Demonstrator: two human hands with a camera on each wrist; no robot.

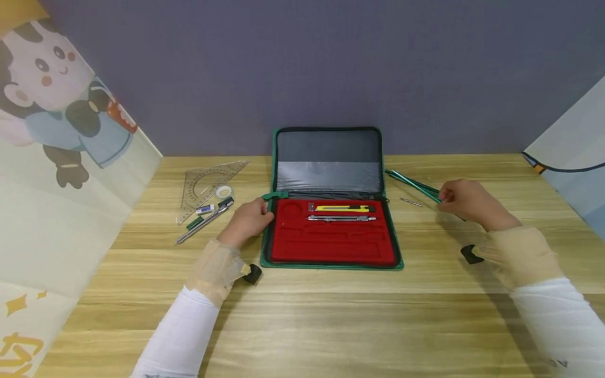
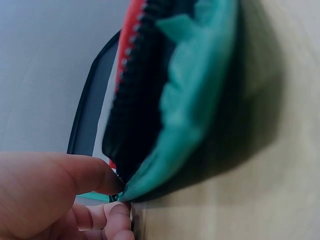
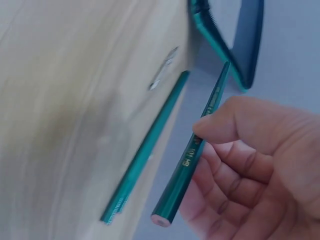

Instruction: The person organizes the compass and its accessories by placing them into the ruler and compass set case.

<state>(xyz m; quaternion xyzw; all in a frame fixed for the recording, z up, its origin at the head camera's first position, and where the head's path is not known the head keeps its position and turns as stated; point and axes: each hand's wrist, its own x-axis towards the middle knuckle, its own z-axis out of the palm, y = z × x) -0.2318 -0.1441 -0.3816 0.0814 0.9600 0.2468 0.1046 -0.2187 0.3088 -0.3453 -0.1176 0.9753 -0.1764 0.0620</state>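
A green zip case (image 1: pixel 331 266) lies unfolded on the table, its lid raised and a red moulded tray (image 1: pixel 326 254) inside. In the tray are a yellow utility knife (image 1: pixel 342 208) and a slim silver drawing instrument (image 1: pixel 341 218). My left hand (image 1: pixel 248 223) pinches the case's left edge between thumb and fingers, as the left wrist view shows. Right of the case, my right hand (image 1: pixel 472 203) holds a dark green pencil (image 3: pixel 180 175) between thumb and fingers, lettering facing up. Beside it lies a second green pencil (image 3: pixel 145 150), and near that a small silver piece (image 1: pixel 411 202).
Left of the case lie a clear set square (image 1: pixel 187 191) with a protractor scale, a white ring-shaped roll (image 1: pixel 223 191), an eraser (image 1: pixel 205 209), a small green box (image 1: pixel 194 223) and a silver compass (image 1: pixel 205 224). A grey panel (image 1: pixel 331 79) stands behind the table.
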